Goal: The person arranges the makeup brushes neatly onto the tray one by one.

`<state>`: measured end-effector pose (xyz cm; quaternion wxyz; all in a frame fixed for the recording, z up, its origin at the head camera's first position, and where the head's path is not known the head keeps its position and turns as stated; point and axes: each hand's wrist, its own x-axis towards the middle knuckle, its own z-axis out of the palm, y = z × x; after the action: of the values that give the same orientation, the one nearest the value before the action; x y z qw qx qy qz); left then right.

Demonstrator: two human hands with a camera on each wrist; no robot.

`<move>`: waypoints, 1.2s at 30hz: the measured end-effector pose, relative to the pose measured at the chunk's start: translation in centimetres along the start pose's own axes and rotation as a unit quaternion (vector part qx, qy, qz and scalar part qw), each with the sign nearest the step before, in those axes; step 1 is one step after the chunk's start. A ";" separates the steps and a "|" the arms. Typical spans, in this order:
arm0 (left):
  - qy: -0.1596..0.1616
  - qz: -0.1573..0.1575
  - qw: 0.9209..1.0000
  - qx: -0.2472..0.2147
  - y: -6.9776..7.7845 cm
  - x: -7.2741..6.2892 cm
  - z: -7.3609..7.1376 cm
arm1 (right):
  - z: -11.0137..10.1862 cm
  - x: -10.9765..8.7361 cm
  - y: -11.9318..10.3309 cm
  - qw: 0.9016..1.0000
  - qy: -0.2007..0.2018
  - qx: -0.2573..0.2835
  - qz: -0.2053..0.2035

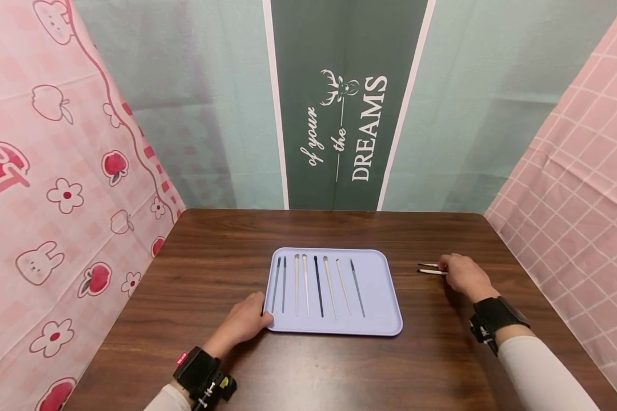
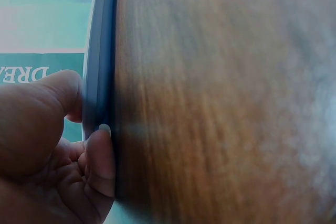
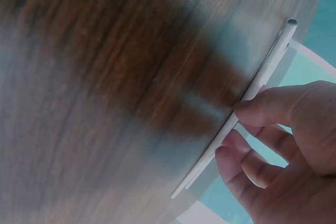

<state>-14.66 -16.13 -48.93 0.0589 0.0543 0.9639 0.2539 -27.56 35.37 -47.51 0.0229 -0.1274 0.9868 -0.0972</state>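
Note:
My left hand (image 1: 243, 318) grips the near left corner of a lavender tray (image 1: 380, 291), its thumb over the rim. In the left wrist view the tray's edge (image 2: 100, 51) runs between thumb and fingers. Several slim makeup brushes lie side by side on the tray, among them a black brush (image 1: 319, 288), a grey brush (image 1: 357, 288) and a pale-handled brush (image 1: 331, 288). Off to the tray's right, my right hand (image 1: 465, 277) pinches slim white-handled brushes (image 3: 268, 69) close over the table. Two brush tips (image 1: 429, 272) poke out leftward from the fingers; the rest is hidden in the head view.
The dark wooden table (image 1: 226, 234) extends around the tray. A green curtain with white lettering (image 1: 339, 114) hangs behind the far edge. Pink printed cloth (image 1: 82, 228) closes the left side, and pink checked cloth (image 1: 576, 188) the right.

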 end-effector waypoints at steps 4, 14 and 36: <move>-0.001 -0.001 1.000 -0.001 0.0 0.0 0.0 | 0.0 0.1 0.3 1.000 -0.011 0.000 -0.004; -0.005 -0.007 1.000 -0.007 0.2 0.1 0.0 | -0.3 -0.5 0.1 1.000 -0.014 0.001 -0.018; -0.009 -0.011 1.000 -0.009 0.1 0.0 0.0 | -1.3 -0.8 -2.8 0.998 0.022 0.000 -0.052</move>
<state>-14.62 -16.03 -48.88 0.0706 0.0456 0.9615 0.2618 -26.15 33.12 -45.69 -0.0038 -0.1763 0.9791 -0.1012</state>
